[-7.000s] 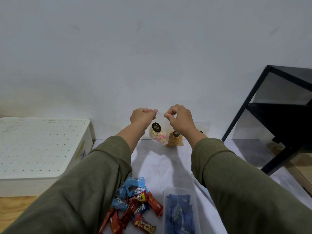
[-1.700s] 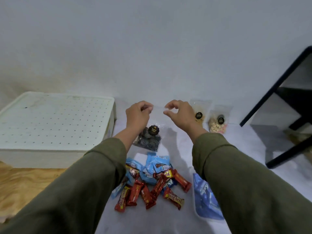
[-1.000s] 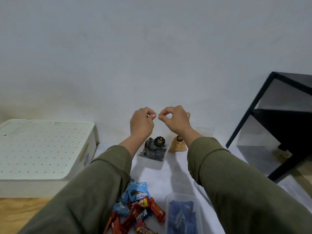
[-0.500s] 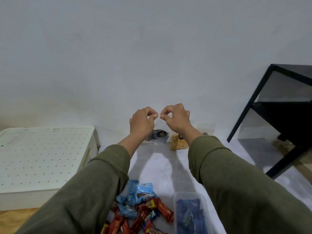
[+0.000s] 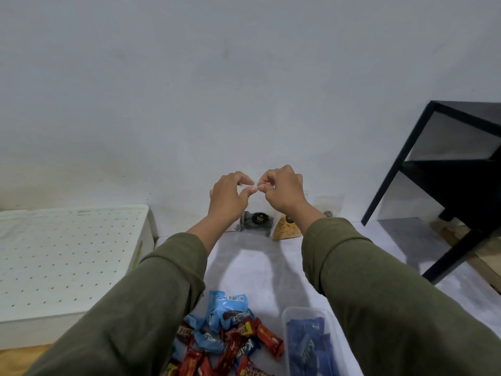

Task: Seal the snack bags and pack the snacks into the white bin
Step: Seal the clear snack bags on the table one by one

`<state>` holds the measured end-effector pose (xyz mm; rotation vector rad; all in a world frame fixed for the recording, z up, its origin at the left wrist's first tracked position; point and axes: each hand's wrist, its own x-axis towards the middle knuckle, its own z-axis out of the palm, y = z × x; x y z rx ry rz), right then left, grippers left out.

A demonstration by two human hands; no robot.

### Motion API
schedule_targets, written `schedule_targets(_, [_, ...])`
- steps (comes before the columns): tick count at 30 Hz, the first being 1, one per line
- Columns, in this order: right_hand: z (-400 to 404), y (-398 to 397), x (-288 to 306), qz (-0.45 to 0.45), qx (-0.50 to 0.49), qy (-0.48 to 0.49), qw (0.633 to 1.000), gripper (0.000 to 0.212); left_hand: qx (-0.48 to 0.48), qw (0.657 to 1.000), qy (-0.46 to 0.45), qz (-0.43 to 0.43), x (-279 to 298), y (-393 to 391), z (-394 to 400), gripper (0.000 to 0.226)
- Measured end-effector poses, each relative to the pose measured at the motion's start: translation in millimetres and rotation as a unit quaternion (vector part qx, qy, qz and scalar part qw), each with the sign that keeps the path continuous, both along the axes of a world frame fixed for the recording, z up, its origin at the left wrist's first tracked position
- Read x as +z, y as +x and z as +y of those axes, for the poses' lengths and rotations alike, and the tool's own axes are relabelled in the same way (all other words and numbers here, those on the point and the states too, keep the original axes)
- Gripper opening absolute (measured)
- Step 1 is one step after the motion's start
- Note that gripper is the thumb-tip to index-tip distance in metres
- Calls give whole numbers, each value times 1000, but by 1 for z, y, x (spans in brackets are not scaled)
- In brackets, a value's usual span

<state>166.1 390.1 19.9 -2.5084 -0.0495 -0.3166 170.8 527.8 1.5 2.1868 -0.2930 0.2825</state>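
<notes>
A clear snack bag of dark round cookies (image 5: 254,221) with a black sticker stands at the far edge of the white surface, by the wall. My left hand (image 5: 227,196) and my right hand (image 5: 282,190) pinch its transparent top edge side by side, fingertips almost touching. To its right stands a bag of orange snacks (image 5: 286,230), partly hidden by my right wrist, and a third clear bag (image 5: 329,207) behind it. The white bin (image 5: 65,264) with a perforated lid sits at the left, lid on.
Near me lie several red and light blue wrapped candy bars (image 5: 230,340) in a pile, beside a clear tub of dark blue packets (image 5: 309,346). A black metal shelf frame (image 5: 458,183) stands at the right. The wall is right behind the bags.
Since 7 s ago the bag between my hands is the cookie one, not the pastel one. In the last second both hands pinch closer together along its top.
</notes>
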Motion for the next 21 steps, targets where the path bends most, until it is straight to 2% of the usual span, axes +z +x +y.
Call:
schedule_targets(4, [1, -2, -2, -11, 12, 56, 998, 8, 27, 1000, -2, 11, 3, 3, 1, 18])
schedule_targets(9, [-1, -3, -2, -1, 4, 52, 999, 11, 57, 998, -16, 14, 1, 3, 0, 22])
schedule_targets(12, [1, -1, -2, 16, -7, 39, 999, 15, 40, 999, 37, 1, 0, 3, -2, 10])
schedule_targets(15, [2, 0, -3, 22, -5, 46, 999, 15, 37, 994, 101, -12, 2, 3, -4, 10])
schedule_targets(19, [-1, -5, -2, 13, 27, 79, 996, 3, 66, 994, 86, 6, 6, 2, -2, 10])
schedule_targets(21, [-4, -8, -1, -1, 31, 64, 997, 8, 73, 994, 83, 8, 7, 1, -2, 10])
